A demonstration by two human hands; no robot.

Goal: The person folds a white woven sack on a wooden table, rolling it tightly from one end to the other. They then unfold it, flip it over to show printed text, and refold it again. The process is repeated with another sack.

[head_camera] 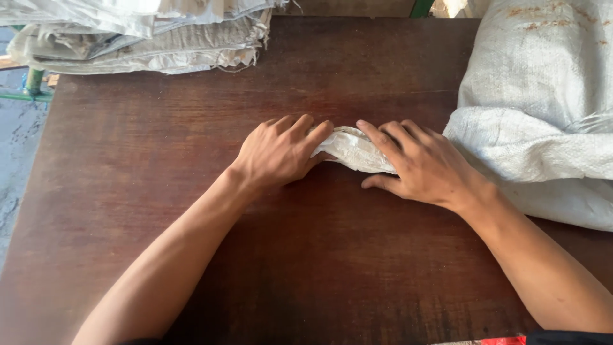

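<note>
A small folded white woven sack [350, 150] lies in the middle of a dark brown wooden table [319, 268]. My left hand [281, 153] is closed over its left end, fingers curled on top of the fabric. My right hand [418, 163] grips the right end, fingers over the top and thumb against the table. Only a short strip of the sack shows between the two hands; the rest is hidden under them.
A stack of worn white woven sacks [147, 35] sits at the table's far left corner. A large filled white sack [549, 108] occupies the right side, close to my right wrist. Grey floor [16, 147] lies beyond the table's left edge.
</note>
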